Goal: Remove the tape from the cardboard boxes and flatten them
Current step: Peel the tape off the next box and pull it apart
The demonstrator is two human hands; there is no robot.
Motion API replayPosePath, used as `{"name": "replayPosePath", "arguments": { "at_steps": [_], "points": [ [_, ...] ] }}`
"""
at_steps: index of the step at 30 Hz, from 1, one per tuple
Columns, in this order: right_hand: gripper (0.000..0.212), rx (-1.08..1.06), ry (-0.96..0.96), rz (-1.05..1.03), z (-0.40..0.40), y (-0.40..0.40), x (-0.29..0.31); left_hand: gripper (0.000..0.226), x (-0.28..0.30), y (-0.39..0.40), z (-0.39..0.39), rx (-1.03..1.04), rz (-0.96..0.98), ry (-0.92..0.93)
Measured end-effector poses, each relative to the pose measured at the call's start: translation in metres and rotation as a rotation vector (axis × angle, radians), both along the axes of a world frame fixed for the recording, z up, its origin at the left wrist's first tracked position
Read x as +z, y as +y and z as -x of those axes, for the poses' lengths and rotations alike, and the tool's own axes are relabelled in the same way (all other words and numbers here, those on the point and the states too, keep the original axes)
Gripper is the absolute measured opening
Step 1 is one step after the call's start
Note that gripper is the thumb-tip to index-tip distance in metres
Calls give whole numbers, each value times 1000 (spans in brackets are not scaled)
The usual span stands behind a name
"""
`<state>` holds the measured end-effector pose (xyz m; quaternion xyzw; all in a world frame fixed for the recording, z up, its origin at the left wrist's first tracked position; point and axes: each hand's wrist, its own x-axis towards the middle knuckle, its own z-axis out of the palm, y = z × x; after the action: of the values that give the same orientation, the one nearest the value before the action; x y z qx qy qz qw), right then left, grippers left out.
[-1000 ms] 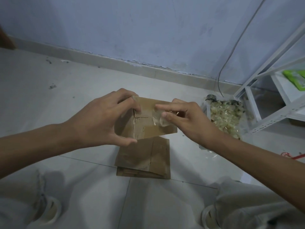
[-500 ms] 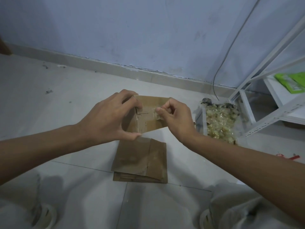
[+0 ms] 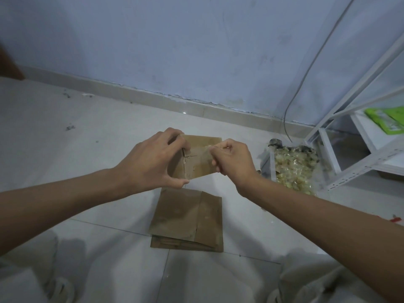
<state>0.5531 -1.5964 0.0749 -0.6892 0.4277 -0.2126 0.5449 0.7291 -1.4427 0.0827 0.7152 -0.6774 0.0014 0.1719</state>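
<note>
We held the box [image 3: 197,158] up between our hands, above the flattened stack [image 3: 188,219] on the floor [image 3: 87,149]. Our left hand [image 3: 150,162] clamped its near end, thumb under and fingers curled over the top. Our right hand [image 3: 234,162], open-fingered a second earlier, had closed into a pinch on the clear tape [image 3: 209,148] at the far edge. We judged the tape end caught, so peeling could start. A bag [image 3: 293,167] lay just beyond the right knuckles.

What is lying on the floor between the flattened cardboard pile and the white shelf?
In the head view, a clear bag of crumpled tape lies between the flattened cardboard pile and the white shelf.
</note>
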Motion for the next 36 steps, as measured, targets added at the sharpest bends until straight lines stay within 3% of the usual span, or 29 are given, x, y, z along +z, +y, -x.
{"name": "replayPosePath", "arguments": {
  "at_steps": [4,6,11,17,25,31,33,36],
  "points": [
    [6,-12,191,373,-1,-4,-7,70,3,0,6,-27,22,10],
    [5,15,205,433,-5,1,-7,70,2,0,8,-36,23,5],
    [6,183,-95,-8,-10,8,2,69,2,1,1,17,16,30],
    [24,352,-148,-104,-8,4,7,68,4,8,-7,52,4,41],
    [28,468,-115,-210,-9,-2,6,70,7,17,-3,23,2,13],
    [35,398,-34,57,-15,-2,2,72,9,18,3,-2,-5,-47],
    [39,330,43,280,-16,-1,-2,72,9,16,2,3,-4,-46],
    [42,396,203,611,-15,6,-6,73,8,12,-2,21,-13,-68]
  ]
}}
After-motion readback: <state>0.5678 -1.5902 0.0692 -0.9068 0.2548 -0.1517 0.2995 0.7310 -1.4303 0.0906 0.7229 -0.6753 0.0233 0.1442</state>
